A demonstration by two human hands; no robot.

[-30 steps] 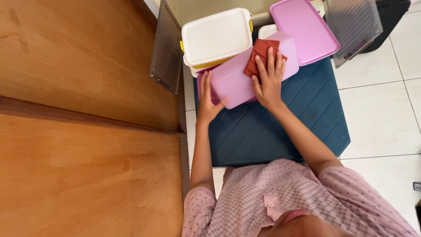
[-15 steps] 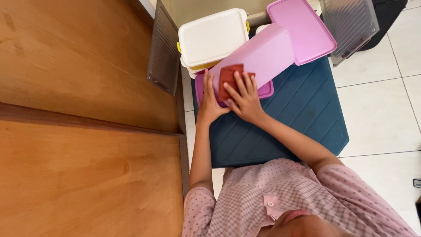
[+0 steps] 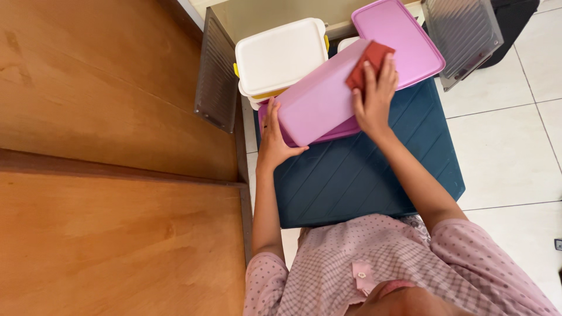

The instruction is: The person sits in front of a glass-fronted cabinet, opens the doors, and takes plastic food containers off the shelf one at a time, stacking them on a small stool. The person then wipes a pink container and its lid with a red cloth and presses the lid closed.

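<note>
Two surfaces: warm brown wooden boards (image 3: 111, 175) fill the left half of the view; pale floor tiles (image 3: 509, 152) lie to the right.
Blue lid: a large dark teal plastic top (image 3: 363, 175) with slanted ridges lies flat in front of the person, and the work happens over its far end.
Pink container: a long lilac plastic box (image 3: 322, 96) is tipped up on its near-left end, its broad smooth face turned to the camera, its far end raised toward the pink lid; beneath it shows a darker pink rim, perhaps its own edge, though the view is too poor to be sure.
White box: a lidded white container (image 3: 281, 55) with yellow clips stands just behind and left of the pink container.
Pink lid: a flat lilac lid (image 3: 404, 38) lies at the far right, next to a ribbed grey panel (image 3: 462, 32).
Left hand: the left hand (image 3: 272, 140) reaches straight forward, fingers spread flat against the low near-left end of the pink container, bracing it rather than wrapping it.
Right hand: the right hand (image 3: 374, 96) stretches farther out, wrist bent, fingers extended and pressing down.
Red cloth: a small folded rust-red cloth (image 3: 369, 61) is pinned under those fingertips, at the raised far end of the pink container.
</note>
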